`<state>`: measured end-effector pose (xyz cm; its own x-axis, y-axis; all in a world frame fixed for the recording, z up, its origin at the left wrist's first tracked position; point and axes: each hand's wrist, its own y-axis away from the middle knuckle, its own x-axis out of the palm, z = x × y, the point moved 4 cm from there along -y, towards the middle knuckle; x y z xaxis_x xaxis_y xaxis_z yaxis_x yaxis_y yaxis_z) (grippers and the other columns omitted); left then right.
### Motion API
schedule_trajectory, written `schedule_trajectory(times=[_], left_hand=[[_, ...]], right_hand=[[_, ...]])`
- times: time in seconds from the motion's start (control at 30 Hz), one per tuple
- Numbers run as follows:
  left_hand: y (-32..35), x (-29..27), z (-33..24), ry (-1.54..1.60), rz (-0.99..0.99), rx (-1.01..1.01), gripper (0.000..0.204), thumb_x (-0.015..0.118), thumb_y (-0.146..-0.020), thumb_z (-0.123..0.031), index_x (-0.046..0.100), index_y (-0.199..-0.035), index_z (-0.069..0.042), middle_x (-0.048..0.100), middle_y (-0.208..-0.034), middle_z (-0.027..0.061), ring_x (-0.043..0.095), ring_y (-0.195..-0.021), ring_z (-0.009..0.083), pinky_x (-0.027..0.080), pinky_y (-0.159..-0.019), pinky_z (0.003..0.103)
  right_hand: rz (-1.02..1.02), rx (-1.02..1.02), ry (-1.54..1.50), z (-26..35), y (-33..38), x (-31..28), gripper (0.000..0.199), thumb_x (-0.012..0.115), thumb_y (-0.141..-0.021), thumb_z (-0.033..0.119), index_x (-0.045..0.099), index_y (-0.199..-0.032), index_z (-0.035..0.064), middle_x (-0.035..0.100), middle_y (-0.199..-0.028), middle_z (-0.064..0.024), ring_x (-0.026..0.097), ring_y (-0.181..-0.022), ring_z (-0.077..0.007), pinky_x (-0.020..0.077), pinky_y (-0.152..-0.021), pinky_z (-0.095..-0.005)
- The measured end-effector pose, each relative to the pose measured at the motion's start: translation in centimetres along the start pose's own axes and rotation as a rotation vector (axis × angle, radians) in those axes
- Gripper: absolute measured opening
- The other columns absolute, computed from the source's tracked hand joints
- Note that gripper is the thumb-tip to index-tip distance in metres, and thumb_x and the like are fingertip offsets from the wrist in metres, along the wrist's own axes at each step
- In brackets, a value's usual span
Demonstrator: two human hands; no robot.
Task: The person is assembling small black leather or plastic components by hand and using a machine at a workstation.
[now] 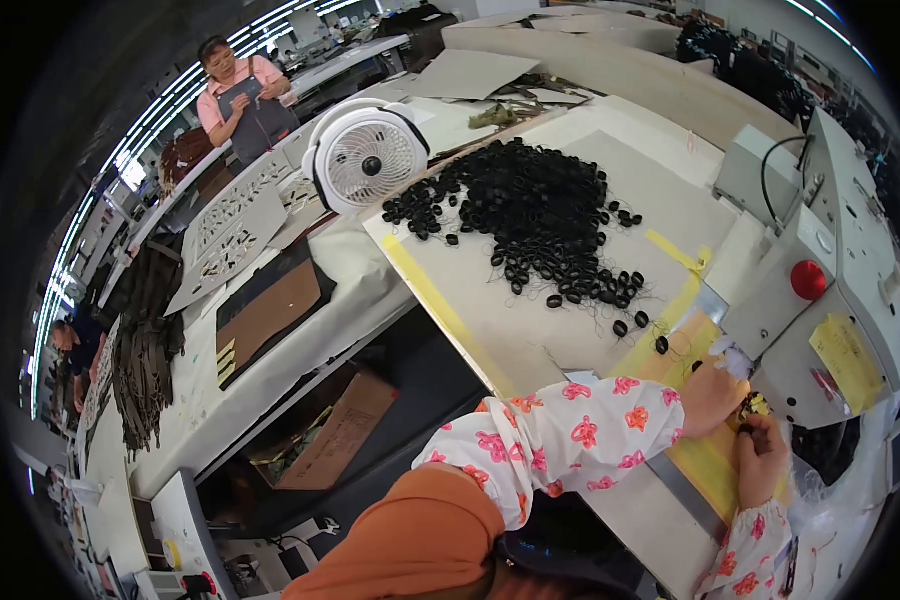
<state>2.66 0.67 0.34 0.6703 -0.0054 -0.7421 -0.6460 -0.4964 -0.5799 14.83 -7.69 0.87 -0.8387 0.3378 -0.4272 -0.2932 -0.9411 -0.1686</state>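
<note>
A large pile of small black loops [530,195] with loose thread ends lies on the pale worktable [470,300]. Several stray ones trail toward my hands. My left hand [712,396] reaches across to the machine's working spot, fingers curled beside something small and white [733,358]; what its fingertips grip is hidden. My right hand [762,462] is closed, thumb and finger pinching a dark piece that looks like one of the loops, by a shiny gold-coloured machine part [754,405]. Both forearms wear white sleeves [580,440] with pink and orange print.
The grey machine [785,290] with a red round button [808,280] stands right of my hands. A white fan [368,160] is at the table's far left corner. Leather strips [148,340] hang over the left bench; a cardboard box [335,435] lies below. Two people work farther off.
</note>
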Motion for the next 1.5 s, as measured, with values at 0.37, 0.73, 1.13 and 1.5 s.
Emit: schedule_trajectory(times=[0.37,0.73,1.13,1.5], left_hand=[[-1.2,-1.3,1.4,0.357,0.032,-0.203,0.018,0.049,-0.08,-0.014,0.056,-0.076,0.002,0.056,-0.068,0.0192,0.053,-0.067,0.036,0.041,-0.06,0.042],[-0.2,-1.9,2.0,0.154,0.216,-0.21,0.017,0.056,-0.08,-0.015,0.06,-0.086,0.0,0.06,-0.069,0.0126,0.059,-0.06,0.0212,0.044,-0.056,0.028],[-0.1,-1.9,-0.1,0.504,0.223,-0.294,0.011,0.055,-0.079,-0.008,0.054,-0.076,0.002,0.05,-0.06,0.001,0.042,-0.054,0.0058,0.035,-0.049,0.02],[-0.5,-1.8,0.3,0.371,0.222,-0.334,0.015,0.049,-0.084,-0.01,0.057,-0.088,0.002,0.059,-0.077,0.0102,0.054,-0.065,0.0147,0.042,-0.06,0.026]], right_hand=[[-0.096,-0.052,-0.076,0.6,-2.3,1.1,0.017,0.058,-0.071,-0.001,0.057,-0.087,0.0004,0.057,-0.07,-0.0039,0.052,-0.059,-0.0081,0.0433,-0.055,-0.0213],[-0.103,-0.1,-0.045,0.4,-1.1,0.9,0.021,0.058,-0.07,-0.003,0.053,-0.091,-0.0006,0.055,-0.072,-0.0012,0.05,-0.062,-0.0057,0.0434,-0.056,-0.0196],[-0.169,-0.546,0.13,1.4,-0.9,1.2,0.025,0.057,-0.066,-0.002,0.05,-0.09,0.0028,0.053,-0.079,-0.0116,0.056,-0.069,-0.029,0.0463,-0.057,-0.0345],[-0.086,-0.462,0.256,0.5,-0.5,1.4,0.025,0.055,-0.067,0.003,0.048,-0.09,0.0045,0.051,-0.083,-0.0124,0.054,-0.073,-0.031,0.0441,-0.059,-0.0387]])
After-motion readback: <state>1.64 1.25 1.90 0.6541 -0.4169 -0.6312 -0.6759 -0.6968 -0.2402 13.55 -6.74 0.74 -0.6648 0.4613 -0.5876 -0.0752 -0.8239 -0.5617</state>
